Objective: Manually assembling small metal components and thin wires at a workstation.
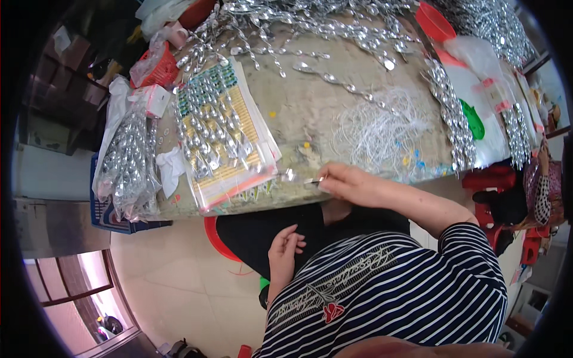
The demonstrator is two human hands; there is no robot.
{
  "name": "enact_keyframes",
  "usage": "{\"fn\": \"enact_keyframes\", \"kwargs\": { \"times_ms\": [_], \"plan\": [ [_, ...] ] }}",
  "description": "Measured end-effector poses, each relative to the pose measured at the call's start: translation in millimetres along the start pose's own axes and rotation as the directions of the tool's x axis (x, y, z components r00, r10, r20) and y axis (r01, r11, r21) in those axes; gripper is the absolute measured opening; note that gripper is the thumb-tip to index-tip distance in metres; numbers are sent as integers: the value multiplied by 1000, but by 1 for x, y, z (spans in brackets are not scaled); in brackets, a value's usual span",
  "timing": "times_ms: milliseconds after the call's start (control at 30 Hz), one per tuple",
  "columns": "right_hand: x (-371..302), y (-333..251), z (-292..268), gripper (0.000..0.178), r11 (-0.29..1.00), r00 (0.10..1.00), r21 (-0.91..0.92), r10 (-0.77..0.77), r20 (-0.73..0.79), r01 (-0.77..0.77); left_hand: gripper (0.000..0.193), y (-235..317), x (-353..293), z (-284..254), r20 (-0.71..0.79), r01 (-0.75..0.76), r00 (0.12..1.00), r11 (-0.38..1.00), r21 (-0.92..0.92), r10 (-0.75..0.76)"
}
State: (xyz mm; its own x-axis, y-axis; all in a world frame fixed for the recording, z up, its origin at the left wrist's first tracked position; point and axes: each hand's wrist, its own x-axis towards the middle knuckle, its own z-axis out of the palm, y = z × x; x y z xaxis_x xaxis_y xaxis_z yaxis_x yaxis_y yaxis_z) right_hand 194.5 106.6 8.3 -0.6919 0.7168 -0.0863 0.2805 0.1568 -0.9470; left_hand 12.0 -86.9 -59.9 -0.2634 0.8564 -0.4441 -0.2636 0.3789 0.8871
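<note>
My right hand [345, 181] is at the table's front edge, thumb and fingers pinched on the end of a shiny silver twisted strip [289, 175]. The strip points left, toward a stack of printed sheets [258, 122] under clear plastic. Several silver twisted strips [209, 128] are laid out side by side on that stack. Over my lap, below the table edge, my left hand [286, 246] rests with its fingers loosely bent and apart, holding nothing that I can see. A tangle of white strings [382, 128] lies on the table beyond my right hand.
Piles of silver twisted strips [334, 24] cover the table's far side. A plastic-wrapped bundle of them [128, 161] hangs at the left edge, above a blue crate [104, 209]. Red baskets [158, 67] stand at the far left; a green piece [471, 119] lies at right.
</note>
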Motion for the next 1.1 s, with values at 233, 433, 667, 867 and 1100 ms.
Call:
{"fn": "enact_keyframes", "kwargs": {
  "times_ms": [233, 433, 667, 867, 1100],
  "plan": [
    [-42, 23, 32, 20, 985, 932, -169, 17, 361, 47, 20, 25, -18, 28, -59, -421, 902, 902, 91, 427],
    [-54, 29, 50, 17, 961, 891, -191, -95, 444, 198, 53, 33, -1, 42, 443, -633, 774, 584, 509, 452],
    [-39, 14, 25, 18, 951, 916, -161, -196, 350, 265, 39, 21, -1, 35, 415, -319, 902, 836, 447, 122],
    [33, 33, -49, 17, 902, 944, -417, -228, -239, 112, 25, 24, -2, 26, 261, -196, 960, 910, 364, 103],
    [92, 81, -72, 14, 695, 835, -711, -326, -443, -105, 21, 22, 0, 20, 208, -253, 963, 835, 488, 171]
  ]
}}
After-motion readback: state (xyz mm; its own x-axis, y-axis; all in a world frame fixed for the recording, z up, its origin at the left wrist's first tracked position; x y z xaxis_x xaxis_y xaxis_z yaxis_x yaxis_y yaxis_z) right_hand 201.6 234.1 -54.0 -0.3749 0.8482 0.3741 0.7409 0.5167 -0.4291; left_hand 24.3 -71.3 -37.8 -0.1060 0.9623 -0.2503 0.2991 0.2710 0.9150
